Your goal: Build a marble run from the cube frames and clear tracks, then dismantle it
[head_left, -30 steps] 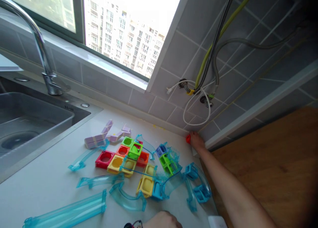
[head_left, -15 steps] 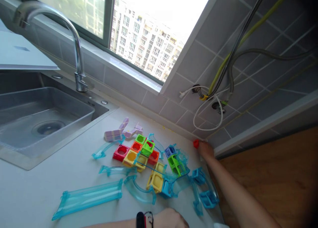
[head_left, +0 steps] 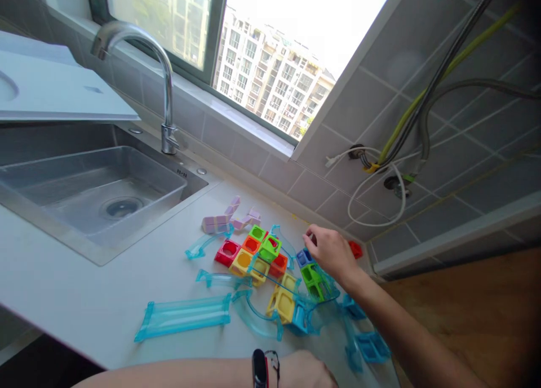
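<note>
My right hand (head_left: 332, 250) is over the far right of a colourful marble-run build, its fingers curled with the tips close together; I cannot make out whether something small is between them. Below it are a dark blue block (head_left: 304, 257) and green blocks (head_left: 313, 281). Behind its wrist lies a red block (head_left: 355, 249) on the counter. My left hand (head_left: 306, 370), with a black band on the wrist, rests at the bottom edge, fingers hidden. Closest to it are a light blue block (head_left: 301, 316), yellow blocks (head_left: 282, 303) and a curved clear-blue track (head_left: 257, 319).
A long clear-blue track (head_left: 183, 317) lies at the left on the white counter (head_left: 169, 281). Pale purple pieces (head_left: 216, 224) lie near the wall. The sink (head_left: 88, 190) with its faucet (head_left: 168, 106) is at the left. Cables (head_left: 416, 106) hang at the right.
My right hand has moved left, away from the red block, to above the blue and green blocks. The red block stays near the wall. The view has shifted right to left slightly.
</note>
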### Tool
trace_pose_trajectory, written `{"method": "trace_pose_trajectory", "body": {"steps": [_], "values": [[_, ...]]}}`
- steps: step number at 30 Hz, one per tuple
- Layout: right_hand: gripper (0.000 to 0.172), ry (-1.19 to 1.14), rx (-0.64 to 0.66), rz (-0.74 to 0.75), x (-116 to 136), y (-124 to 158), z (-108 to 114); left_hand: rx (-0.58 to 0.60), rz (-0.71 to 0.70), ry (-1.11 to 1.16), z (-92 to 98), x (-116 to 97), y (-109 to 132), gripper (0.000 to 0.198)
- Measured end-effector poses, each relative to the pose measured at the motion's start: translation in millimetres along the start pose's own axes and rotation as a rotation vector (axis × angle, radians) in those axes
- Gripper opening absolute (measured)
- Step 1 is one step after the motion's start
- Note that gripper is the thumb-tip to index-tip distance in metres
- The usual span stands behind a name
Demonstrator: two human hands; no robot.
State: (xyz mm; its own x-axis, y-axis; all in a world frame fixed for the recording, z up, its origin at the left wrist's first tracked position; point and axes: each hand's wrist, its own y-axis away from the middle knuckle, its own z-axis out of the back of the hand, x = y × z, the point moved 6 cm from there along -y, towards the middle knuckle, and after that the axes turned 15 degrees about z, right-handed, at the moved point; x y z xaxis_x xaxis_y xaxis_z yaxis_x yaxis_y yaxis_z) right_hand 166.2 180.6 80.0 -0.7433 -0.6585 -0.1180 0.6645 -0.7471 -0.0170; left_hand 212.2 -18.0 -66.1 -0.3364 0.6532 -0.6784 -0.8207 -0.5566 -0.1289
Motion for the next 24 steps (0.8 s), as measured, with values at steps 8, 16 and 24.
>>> {"method": "trace_pose_trajectory", "body": {"steps": [8, 16, 24], "values": [[0.005, -0.076, 0.093, 0.204, 69, -3, 1, -0.07, -0.017, -0.041, 35.2, -20, 13, 0.015], [0.032, -0.291, 0.175, 0.243, 58, -5, -34, -0.133, -0.001, -0.088, 40.1, -22, 14, 0.017], [0.031, -0.26, 0.17, 0.373, 70, -9, -42, -0.111, 0.008, -0.083, 42.7, -24, 15, 0.016]]}}
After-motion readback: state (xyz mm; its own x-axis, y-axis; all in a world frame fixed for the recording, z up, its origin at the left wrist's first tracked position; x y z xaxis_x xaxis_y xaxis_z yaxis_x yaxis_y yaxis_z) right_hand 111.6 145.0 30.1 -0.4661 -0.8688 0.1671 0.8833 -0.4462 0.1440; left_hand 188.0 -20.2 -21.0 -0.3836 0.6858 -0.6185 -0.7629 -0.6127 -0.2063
